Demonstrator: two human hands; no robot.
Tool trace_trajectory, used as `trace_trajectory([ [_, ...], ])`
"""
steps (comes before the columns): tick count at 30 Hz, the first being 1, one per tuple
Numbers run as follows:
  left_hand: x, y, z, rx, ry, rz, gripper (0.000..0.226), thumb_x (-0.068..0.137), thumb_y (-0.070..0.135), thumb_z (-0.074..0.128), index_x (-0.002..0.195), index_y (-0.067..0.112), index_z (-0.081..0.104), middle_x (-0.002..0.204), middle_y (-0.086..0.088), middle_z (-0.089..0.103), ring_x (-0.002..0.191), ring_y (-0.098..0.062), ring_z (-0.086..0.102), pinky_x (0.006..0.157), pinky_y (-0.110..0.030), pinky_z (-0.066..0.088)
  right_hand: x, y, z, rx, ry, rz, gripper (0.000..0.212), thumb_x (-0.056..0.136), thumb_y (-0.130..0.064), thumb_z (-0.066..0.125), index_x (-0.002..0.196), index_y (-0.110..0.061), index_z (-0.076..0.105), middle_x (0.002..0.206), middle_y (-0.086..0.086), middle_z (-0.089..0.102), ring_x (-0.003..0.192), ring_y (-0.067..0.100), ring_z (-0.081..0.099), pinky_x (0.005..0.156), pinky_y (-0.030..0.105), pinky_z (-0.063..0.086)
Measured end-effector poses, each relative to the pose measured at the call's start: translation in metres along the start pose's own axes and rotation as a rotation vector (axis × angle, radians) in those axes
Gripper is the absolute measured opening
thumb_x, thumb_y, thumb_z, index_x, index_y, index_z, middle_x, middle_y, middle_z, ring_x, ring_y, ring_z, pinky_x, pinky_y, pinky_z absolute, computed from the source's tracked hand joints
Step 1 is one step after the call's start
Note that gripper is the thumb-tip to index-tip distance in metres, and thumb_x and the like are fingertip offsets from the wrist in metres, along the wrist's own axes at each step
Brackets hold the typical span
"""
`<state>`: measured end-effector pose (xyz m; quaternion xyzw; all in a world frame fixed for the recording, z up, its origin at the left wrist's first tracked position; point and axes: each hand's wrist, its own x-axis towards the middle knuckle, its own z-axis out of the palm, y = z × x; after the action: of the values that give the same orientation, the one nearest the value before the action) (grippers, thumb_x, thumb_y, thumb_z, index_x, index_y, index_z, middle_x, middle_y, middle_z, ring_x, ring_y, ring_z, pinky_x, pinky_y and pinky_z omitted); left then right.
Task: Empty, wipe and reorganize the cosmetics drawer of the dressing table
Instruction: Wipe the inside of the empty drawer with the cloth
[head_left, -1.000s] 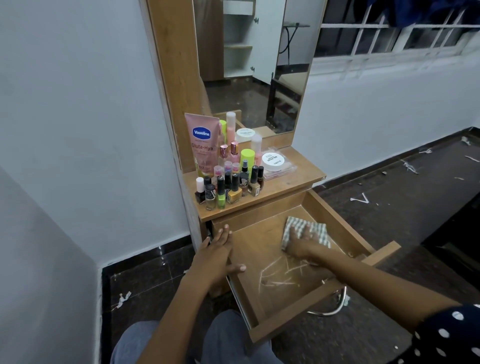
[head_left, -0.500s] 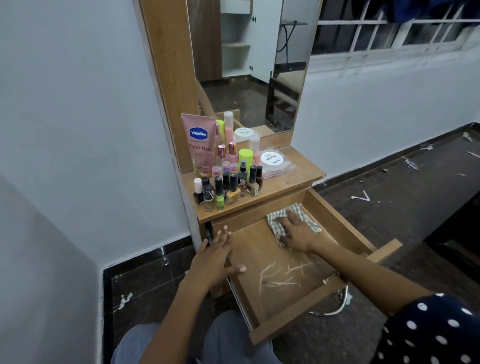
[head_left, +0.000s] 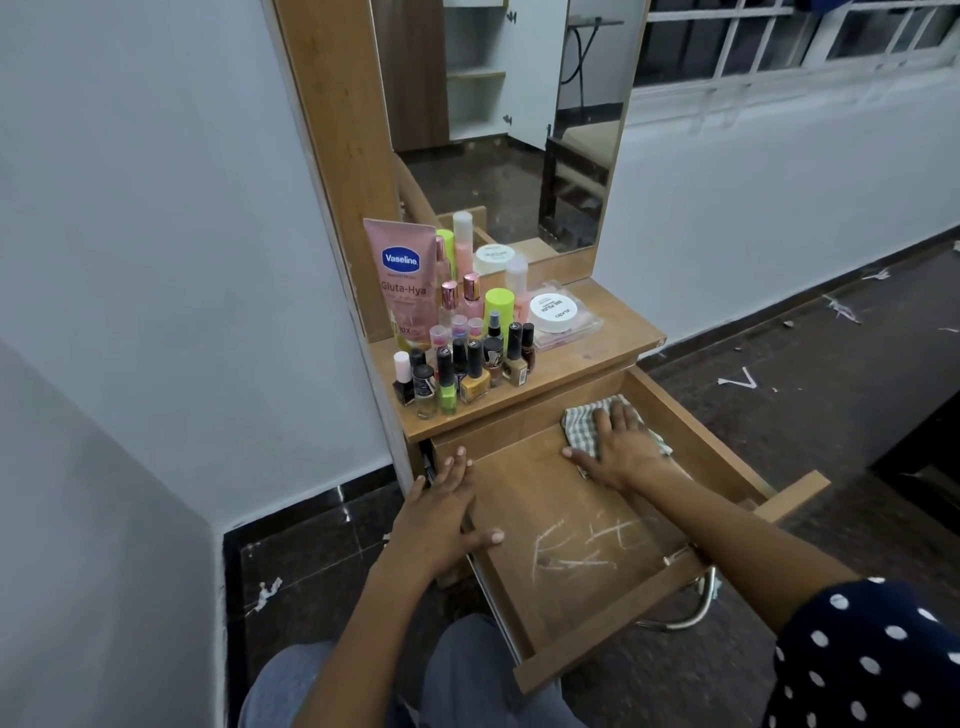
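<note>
the right hand (head_left: 621, 448) lay flat, fingers straight, on a checked cloth (head_left: 584, 427) at the far right back corner of the open drawer (head_left: 524, 499), hiding most of the cloth so only its left & right edges showed. the left hand (head_left: 441, 512) rested open on the drawer's left rim, thumb inside. vs half a sec before, hand & cloth had slid further right along the back wall; bottles (head_left: 457, 364) stayed crowded on the dresser top (head_left: 597, 358), small labels unreadable.

Left hand (head_left: 441, 525) flat, fingers straight; right hand (head_left: 621, 447) flat, fingers spread
</note>
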<state>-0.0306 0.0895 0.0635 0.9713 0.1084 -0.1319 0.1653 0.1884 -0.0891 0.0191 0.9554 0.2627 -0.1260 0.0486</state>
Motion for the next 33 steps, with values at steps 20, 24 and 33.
trace_trajectory([
  [20,-0.002,0.001,-0.002,-0.010,0.008,-0.001,0.092,0.090,0.056,0.048,0.152,0.014,-0.005,0.157,-0.003,-0.020,0.147,-0.015,-0.010,0.117,-0.040,-0.005,-0.048,-0.003,-0.011,0.004,-0.113,0.345,0.072,0.084,-0.051,0.053,0.137,-0.007,0.034,0.133,0.015,0.051,0.125,0.032,0.049,0.102,0.039,0.044],
  [24,-0.003,0.002,-0.003,-0.018,0.012,0.004,0.090,0.091,0.055,0.048,0.153,0.014,-0.003,0.158,-0.003,-0.019,0.147,-0.015,-0.010,0.118,-0.040,-0.005,-0.057,-0.007,-0.018,0.059,-0.161,0.454,0.054,0.091,-0.037,0.047,0.133,-0.004,0.041,0.127,0.015,0.057,0.118,0.033,0.055,0.099,0.045,0.047],
  [33,-0.002,-0.001,0.001,-0.024,0.040,0.016,0.090,0.091,0.055,0.048,0.152,0.015,-0.004,0.157,-0.003,-0.020,0.147,-0.015,-0.010,0.118,-0.040,-0.004,-0.081,-0.065,-0.020,0.122,0.025,0.184,0.046,0.100,-0.011,0.035,0.142,0.006,0.027,0.142,0.024,0.042,0.130,0.035,0.045,0.108,0.038,0.038],
])
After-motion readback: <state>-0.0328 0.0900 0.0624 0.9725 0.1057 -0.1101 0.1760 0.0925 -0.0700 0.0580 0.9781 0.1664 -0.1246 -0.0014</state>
